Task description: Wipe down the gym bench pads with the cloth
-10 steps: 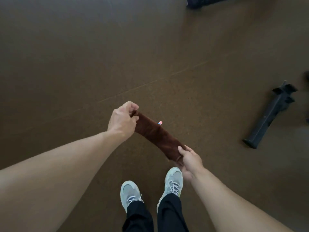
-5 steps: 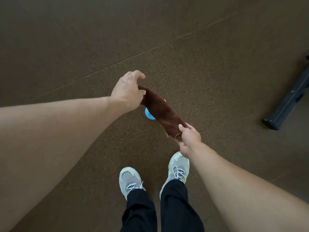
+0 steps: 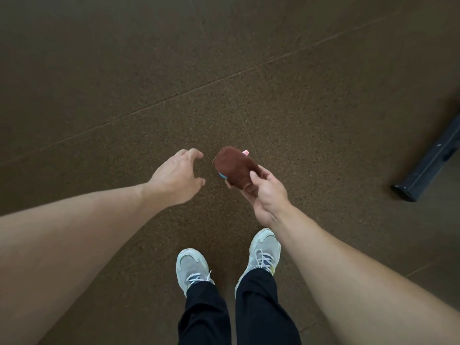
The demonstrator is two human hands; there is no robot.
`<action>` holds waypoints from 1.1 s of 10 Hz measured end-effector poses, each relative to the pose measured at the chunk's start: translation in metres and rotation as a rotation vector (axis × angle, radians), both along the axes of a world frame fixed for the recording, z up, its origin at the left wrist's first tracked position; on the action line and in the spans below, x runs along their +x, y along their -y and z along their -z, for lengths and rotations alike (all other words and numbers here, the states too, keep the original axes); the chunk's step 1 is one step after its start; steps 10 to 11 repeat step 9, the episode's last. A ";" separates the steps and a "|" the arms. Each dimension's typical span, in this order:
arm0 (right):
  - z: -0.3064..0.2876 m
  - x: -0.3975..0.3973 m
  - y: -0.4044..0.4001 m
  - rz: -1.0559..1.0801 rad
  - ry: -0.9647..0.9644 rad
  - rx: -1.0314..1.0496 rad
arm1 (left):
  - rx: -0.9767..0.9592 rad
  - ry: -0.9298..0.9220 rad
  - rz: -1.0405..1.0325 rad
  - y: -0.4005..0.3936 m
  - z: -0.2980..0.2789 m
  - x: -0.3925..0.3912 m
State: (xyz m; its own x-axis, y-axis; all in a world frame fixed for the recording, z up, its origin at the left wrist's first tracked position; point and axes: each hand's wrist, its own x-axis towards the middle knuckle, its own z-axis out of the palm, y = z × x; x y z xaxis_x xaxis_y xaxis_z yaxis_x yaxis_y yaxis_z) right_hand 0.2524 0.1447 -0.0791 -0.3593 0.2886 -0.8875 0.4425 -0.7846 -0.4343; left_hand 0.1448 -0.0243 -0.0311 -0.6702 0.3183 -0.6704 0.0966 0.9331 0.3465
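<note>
A folded dark-brown cloth [image 3: 234, 165] with a small pink tag and a blue patch at its edge is held in my right hand [image 3: 266, 192], thumb on top and fingers under it, at the centre of the head view. My left hand [image 3: 178, 178] hovers just left of the cloth, fingers loosely curved, a small gap between it and the cloth, holding nothing. No bench pad is in view.
Speckled brown rubber floor [image 3: 224, 70] with seams fills the view. A black metal bar of gym equipment [image 3: 430, 165] lies on the floor at the right edge. My two grey shoes [image 3: 191, 267] stand below the hands.
My left hand has let go of the cloth's far end and drawn away to the left. The cloth, stretched between both hands before, is now bunched in my right hand alone.
</note>
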 end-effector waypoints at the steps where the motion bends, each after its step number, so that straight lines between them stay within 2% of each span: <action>1: -0.018 -0.006 0.001 -0.019 -0.066 -0.043 | -0.024 0.008 -0.005 -0.001 -0.003 0.005; 2: -0.028 0.001 -0.005 -0.016 -0.116 -0.080 | -0.033 0.015 0.004 -0.006 -0.006 0.009; 3: -0.026 0.015 -0.012 0.058 -0.087 -0.073 | -0.030 0.007 0.040 -0.013 -0.006 0.010; 5: 0.016 0.039 -0.026 0.115 0.168 -0.056 | -0.030 -0.006 0.057 -0.022 0.002 0.011; 6: 0.033 0.044 -0.031 0.116 0.219 -0.027 | -0.039 0.000 0.065 -0.019 0.007 0.015; 9: 0.018 0.057 -0.037 -0.203 0.295 -0.034 | -0.087 0.060 0.051 0.007 0.009 0.033; 11: 0.018 0.057 -0.037 -0.203 0.295 -0.034 | -0.087 0.060 0.051 0.007 0.009 0.033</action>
